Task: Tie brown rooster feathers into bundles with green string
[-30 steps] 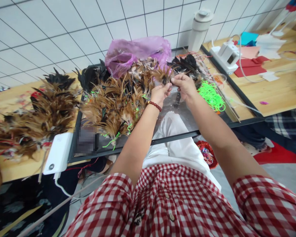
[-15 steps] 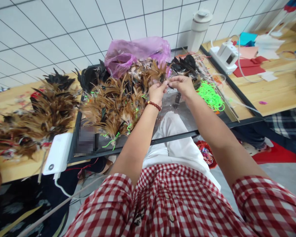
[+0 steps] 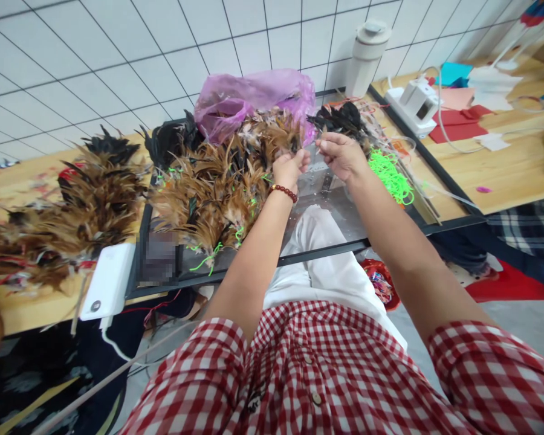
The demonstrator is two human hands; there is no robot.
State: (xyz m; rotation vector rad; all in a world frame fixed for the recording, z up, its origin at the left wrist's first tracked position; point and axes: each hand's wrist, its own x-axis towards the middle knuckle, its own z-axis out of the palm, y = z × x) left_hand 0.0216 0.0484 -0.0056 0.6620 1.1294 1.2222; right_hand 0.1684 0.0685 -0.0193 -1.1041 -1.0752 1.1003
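My left hand [image 3: 291,167], with a red bead bracelet at the wrist, is closed on a bunch of brown feathers [image 3: 276,136] at the far edge of a glass-topped table [image 3: 326,214]. My right hand [image 3: 340,154] is held just to its right, fingers pinched; whatever it pinches is too small to make out. A big pile of brown and black feather bundles [image 3: 213,193] tied with green cord lies left of my hands. A heap of neon green cord [image 3: 390,175] lies right of my right hand.
A purple plastic bag [image 3: 254,96] sits behind the feathers. More feather bundles [image 3: 86,199] cover the wooden table at left, beside a white power bank [image 3: 109,281]. A white bottle [image 3: 366,57], a white device [image 3: 417,103] and red paper [image 3: 457,124] lie at right.
Both hands have shifted slightly away from me and drawn a little apart. The feather bunch in my left hand has turned more upright.
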